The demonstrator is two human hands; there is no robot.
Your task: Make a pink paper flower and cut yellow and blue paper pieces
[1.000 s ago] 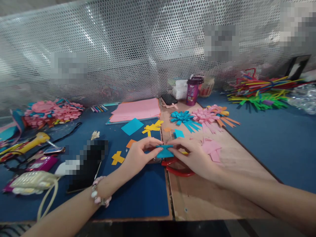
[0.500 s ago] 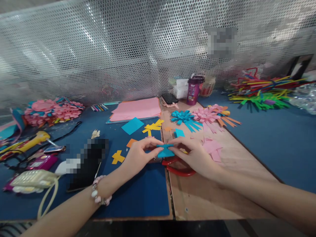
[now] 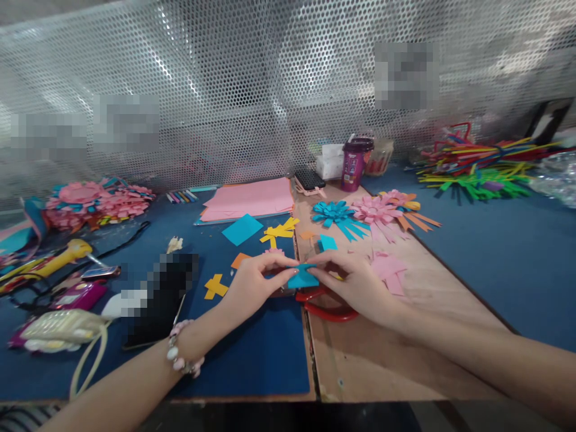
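A small piece of blue paper is pinched at both ends between my two hands, above the middle of the table. My left hand, with a bead bracelet on its wrist, grips the left end with thumb and fingers. On the other end, the thumb and fingers of my right hand are closed. Red-handled scissors lie under my right hand, their blades hidden. Beside my left hand are crossed yellow strips and an orange paper piece. A pink paper piece rests right of my right hand.
Farther back lie a blue square, yellow strips, pink sheets, and blue and pink paper flowers. A purple cup stands behind. Left are a phone and a yellow glue gun. A perforated metal panel closes the back.
My hands stay almost in place, both still pinching the blue paper. The scene has shifted very slightly in the view.
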